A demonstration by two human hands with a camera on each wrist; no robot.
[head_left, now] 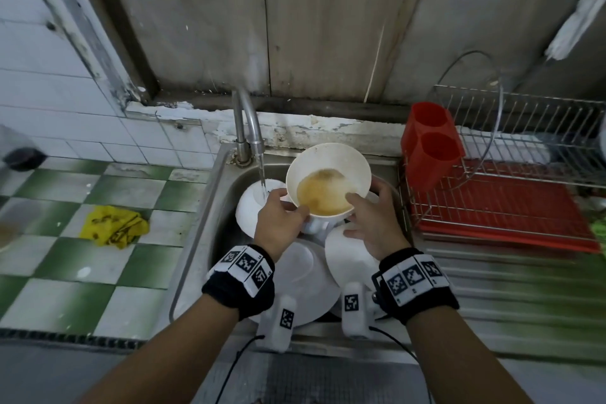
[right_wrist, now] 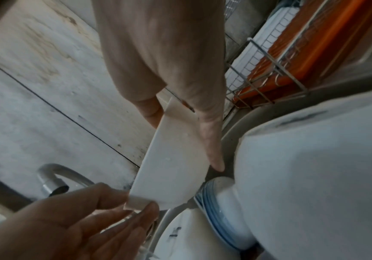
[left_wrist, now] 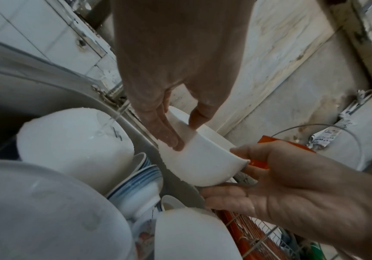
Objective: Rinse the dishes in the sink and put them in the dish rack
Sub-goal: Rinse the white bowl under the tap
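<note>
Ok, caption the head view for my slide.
Both hands, left hand and right hand, hold a dirty white bowl beside the running tap.

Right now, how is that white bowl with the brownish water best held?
By its rim, from opposite sides, as the left hand and right hand do now. The bowl is wide, tilted toward the person and holds murky liquid, so thumbs on the rim and fingers beneath likely steady it best.

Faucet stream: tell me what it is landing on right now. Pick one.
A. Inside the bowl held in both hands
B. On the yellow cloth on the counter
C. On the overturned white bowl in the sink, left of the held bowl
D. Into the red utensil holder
C: in the head view the faucet stream falls onto the overturned white bowl, just left of the held bowl with brownish liquid.
</note>
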